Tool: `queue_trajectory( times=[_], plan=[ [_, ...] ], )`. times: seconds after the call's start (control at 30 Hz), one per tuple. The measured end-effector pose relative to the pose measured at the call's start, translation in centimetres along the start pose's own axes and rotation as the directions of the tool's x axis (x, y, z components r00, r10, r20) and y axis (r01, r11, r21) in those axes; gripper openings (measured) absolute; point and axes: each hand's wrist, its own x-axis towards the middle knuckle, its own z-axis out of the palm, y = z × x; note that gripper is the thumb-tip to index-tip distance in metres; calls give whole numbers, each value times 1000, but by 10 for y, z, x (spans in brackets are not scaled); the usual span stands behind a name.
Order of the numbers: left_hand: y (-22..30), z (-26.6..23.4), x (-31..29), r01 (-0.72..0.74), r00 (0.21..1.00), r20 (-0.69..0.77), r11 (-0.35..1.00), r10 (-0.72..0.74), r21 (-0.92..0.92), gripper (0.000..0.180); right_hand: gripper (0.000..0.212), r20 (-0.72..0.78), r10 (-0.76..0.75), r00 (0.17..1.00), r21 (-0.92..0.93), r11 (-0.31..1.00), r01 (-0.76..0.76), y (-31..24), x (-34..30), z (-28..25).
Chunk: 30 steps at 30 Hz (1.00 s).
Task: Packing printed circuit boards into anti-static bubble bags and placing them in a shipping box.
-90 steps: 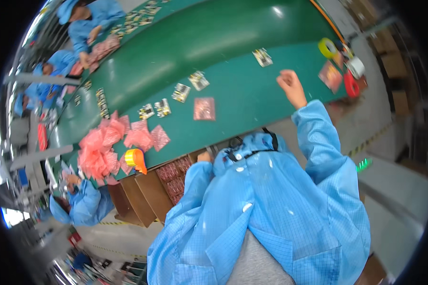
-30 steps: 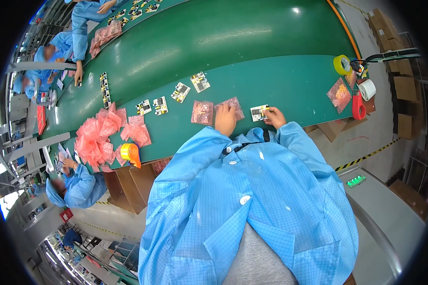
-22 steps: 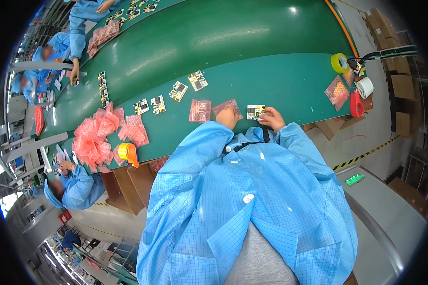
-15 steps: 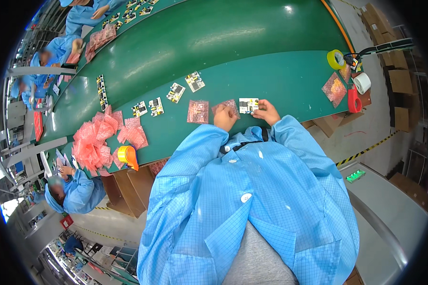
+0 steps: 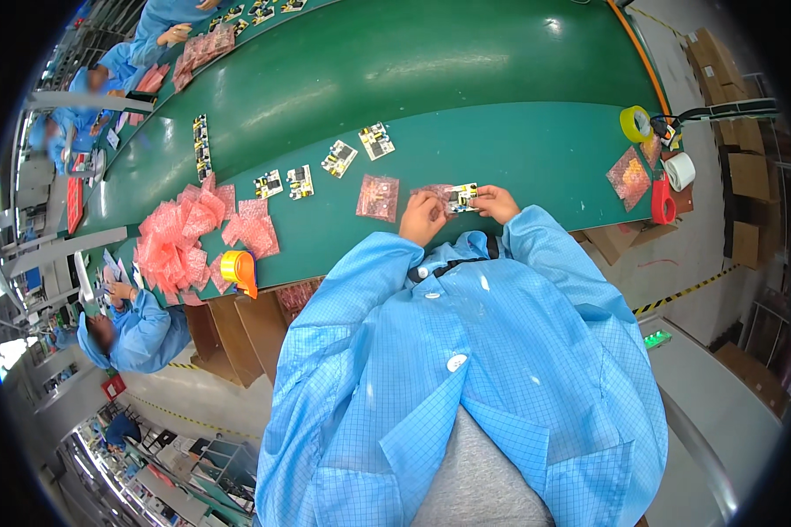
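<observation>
In my right hand (image 5: 498, 204) is a white circuit board (image 5: 466, 199) with black and yellow parts, gripped at its right edge with fingers closed. My left hand (image 5: 422, 218) pinches a pink bubble-wrap bag (image 5: 438, 191). The board's left end meets the bag's right side; whether it is inside I cannot tell. A filled-looking pink bubble bag (image 5: 378, 198) lies flat just left of my left hand. Farther left, several loose boards lie on the green table (image 5: 501, 140), the closest one (image 5: 376, 140) beyond that flat bag.
A heap of pink bubble bags (image 5: 180, 233) and an orange tape dispenser (image 5: 237, 267) sit at the left. A joined strip of boards (image 5: 202, 147) lies beyond. Yellow tape (image 5: 634, 124), a white roll (image 5: 678, 170) and a red dispenser (image 5: 663, 204) stand right. Co-workers (image 5: 145, 329) are at the left.
The board in my right hand has moved left against the bag, now overlapping its right side. My left hand has shifted slightly at the bag. The view has turned a little.
</observation>
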Motion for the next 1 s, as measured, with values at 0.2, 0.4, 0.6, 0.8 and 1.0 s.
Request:
queue_trajectory(
  times=[0.2, 0.4, 0.6, 0.8, 1.0],
  plan=[
    [16, -7, 3, 44, 999, -11, 999, -44, -1, 15, 38, 100, -135, 986, -23, 990, 138, 1, -5, 7],
    [20, -9, 6, -35, 997, -62, 999, 36, 19, 14, 38, -88, -6, 996, -15, 1000, 5, 0, -7, 5],
    [22, -13, 8, -16, 998, -64, 1000, 17, 9, 14, 40, -18, -33, 999, -65, 997, 32, -14, -20, 23],
    [39, -20, 11, -40, 998, -43, 996, 44, 84, 15, 43, -135, -13, 991, 0, 1000, 13, -15, -19, 21],
    [46, -30, 12, -104, 994, -20, 984, 108, 146, 17, 45, -64, 146, 987, 125, 983, -137, -27, -22, 12]
  ],
)
